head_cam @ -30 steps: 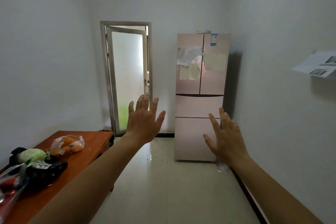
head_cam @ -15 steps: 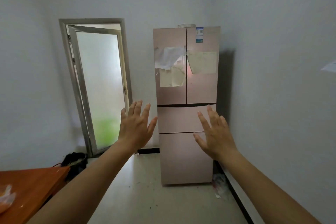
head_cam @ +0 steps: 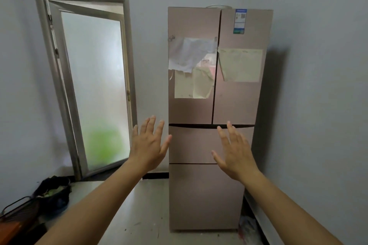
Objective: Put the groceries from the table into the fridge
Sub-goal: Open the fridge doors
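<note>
Here left hand (head_cam: 148, 146), right hand (head_cam: 237, 153) hover, fingers (head_cam: 152, 127) splayed.

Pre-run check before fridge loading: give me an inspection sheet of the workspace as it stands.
Surface: table, only an orange corner shows at lower left.
Job's things: fridge, doors and drawers all shut; no groceries seen.
Clutter: black bag on the floor by the wall; crumpled plastic beside the fridge's foot; papers stuck on its upper doors.
Grippers: left hand and right hand open, empty, raised before the fridge.
Cables: nothing seen.
Surroundings: frosted-glass door ajar, grey walls.
</note>
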Motion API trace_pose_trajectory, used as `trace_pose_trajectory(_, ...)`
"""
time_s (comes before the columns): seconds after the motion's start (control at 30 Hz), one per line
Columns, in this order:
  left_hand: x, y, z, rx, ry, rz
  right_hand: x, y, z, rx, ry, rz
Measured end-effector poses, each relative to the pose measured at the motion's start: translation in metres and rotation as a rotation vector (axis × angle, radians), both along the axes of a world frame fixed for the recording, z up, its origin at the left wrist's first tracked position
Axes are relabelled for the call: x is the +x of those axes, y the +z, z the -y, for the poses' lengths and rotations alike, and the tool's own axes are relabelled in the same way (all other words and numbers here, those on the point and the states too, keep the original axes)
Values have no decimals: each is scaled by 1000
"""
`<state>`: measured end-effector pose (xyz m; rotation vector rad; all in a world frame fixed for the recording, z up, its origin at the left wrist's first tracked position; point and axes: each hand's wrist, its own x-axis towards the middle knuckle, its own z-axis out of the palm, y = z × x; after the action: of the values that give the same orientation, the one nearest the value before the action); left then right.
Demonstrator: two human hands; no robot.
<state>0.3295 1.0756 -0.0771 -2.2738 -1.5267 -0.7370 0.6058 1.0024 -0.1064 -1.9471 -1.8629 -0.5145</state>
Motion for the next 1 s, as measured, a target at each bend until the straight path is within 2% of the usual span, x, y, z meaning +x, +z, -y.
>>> trace_pose_trajectory(0.23, 44, 5, -183, -116, -41, 17, 37, 5, -159, -26, -71, -110)
trace_pose_trajectory(0.47, 92, -32, -311, -245, -54, 118, 78, -23, -282, -105, -72, -131)
trace_pose_trajectory(0.53, 107, -47, -348, -307, -35, 223, 92, -37, -321, -136, -55, -138)
trace_pose_trajectory(0.67, 141, -78, -418, -485, -5, 576, 120, -67, -392, -164, 12, -126)
trace_pose_trajectory(0.8, 174, -111, -476, -698, 9, 900, 149, -109, -456, -291, 63, -158)
trace_pose_trajectory(0.87, 185, -122, -497, -736, 41, 989, 159, -127, -485, -311, 101, -148)
trace_pose_trajectory(1.0, 193, -139, -526, -762, 77, 1056, 164, -158, -523, -346, 153, -59)
